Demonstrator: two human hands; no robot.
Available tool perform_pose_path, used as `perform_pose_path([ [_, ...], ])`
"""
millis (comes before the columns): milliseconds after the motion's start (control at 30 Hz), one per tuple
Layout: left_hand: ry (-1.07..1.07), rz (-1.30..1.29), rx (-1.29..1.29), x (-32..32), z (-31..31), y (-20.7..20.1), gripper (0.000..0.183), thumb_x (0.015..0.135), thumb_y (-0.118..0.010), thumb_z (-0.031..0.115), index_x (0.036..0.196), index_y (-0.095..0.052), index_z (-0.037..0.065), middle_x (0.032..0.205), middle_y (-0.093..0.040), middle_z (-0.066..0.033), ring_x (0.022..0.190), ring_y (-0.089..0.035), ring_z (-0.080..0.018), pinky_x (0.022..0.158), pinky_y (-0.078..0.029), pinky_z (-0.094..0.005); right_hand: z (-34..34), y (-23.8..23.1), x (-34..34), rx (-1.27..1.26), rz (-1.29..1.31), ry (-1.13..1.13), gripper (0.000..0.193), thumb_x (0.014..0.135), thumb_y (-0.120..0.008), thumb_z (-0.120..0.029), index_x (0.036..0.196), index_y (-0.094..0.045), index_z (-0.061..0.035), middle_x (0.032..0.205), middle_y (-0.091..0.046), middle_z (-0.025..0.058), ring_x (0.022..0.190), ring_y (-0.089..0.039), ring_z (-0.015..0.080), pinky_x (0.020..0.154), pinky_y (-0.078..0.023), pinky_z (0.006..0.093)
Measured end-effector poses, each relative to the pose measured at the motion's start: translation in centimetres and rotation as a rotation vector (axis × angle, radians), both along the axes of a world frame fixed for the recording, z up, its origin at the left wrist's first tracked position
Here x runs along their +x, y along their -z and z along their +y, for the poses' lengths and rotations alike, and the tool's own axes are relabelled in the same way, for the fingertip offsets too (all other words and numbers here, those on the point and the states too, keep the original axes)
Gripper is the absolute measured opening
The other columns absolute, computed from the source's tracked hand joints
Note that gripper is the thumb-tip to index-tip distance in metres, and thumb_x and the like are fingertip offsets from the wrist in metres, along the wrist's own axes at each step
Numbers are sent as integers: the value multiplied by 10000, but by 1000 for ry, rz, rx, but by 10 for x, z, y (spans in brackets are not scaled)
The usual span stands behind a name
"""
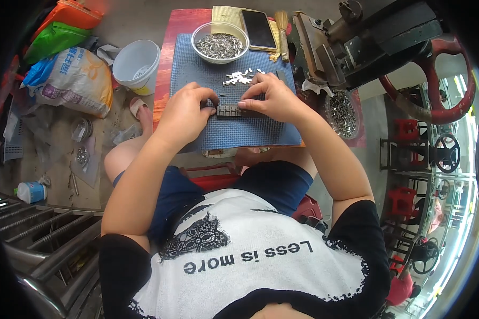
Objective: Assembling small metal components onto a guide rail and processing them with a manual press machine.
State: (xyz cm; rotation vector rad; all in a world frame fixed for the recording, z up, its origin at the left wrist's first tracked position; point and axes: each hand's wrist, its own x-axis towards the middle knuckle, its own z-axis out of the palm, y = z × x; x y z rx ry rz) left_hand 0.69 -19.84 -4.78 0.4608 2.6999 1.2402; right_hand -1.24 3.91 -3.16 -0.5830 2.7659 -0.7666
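Note:
A small dark metal block [229, 110] with a row of slots lies on the blue textured mat [197, 135] in front of me. My left hand [190, 109] curls at the block's left end, thumb and index finger bent close together. At the right part of the block, my right hand [271, 98] has its thumb and index finger pinched near the slots. Whatever sits between the fingertips of either hand is too small to make out. Just beyond the block are scattered small white pieces [242, 77]. A clear bowl [195, 45] full of small metal parts stands farther back.
A phone [257, 29] and a straw brush [283, 34] lie at the table's back right. A heavy machine press with a red handwheel [436, 106] rises on the right, beside a tray of metal parts [341, 114]. A white bucket [135, 64] stands left of the table.

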Motion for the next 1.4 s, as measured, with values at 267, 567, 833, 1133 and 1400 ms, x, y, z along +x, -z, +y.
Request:
perform_pose_path([
  [267, 38, -36, -44, -4, -1, -4, 141, 798, -741, 91, 933, -745, 51, 954, -624, -140, 928, -637, -312, 849, -508, -413, 11, 3, 2, 17, 24, 9, 248, 790, -832, -299, 940, -764, -115, 1005, -598, 73, 1088, -506, 269, 990, -416, 375],
  [567, 60, 115, -136, -1, 1, 1, 138, 827, -711, 76, 958, -718, 35, 978, -617, -128, 897, -626, -300, 826, -505, -397, 25, -13, 0, -10, -136, 70, 236, 772, -843, -229, 920, -775, -59, 976, -609, 85, 996, -575, 242, 893, -471, 351],
  [833, 56, 369, -275, 6, 8, 7, 114, 822, -707, 69, 932, -693, 40, 1039, -606, -116, 1046, -570, -325, 919, -446, -431, 31, -20, -3, -37, -330, 136, 247, 773, -831, -196, 949, -775, -32, 931, -631, 93, 913, -619, 229, 842, -481, 341],
  [1133, 111, 482, -368, 8, 8, 11, 155, 818, -537, -11, 941, -626, -43, 1072, -589, -176, 1043, -555, -336, 930, -441, -424, 35, -26, -3, 2, -359, 125, 244, 791, -807, -188, 964, -765, -21, 958, -638, 101, 940, -628, 238, 864, -484, 344],
  [1400, 109, 481, -186, -19, 3, -8, 138, 885, -612, 38, 1015, -594, -4, 1075, -587, -175, 1048, -566, -367, 940, -435, -450, 13, -17, -25, -373, 238, 321, 293, 848, -775, -247, 982, -739, 12, 815, -693, 48, 746, -617, 136, 719, -495, 291],
])
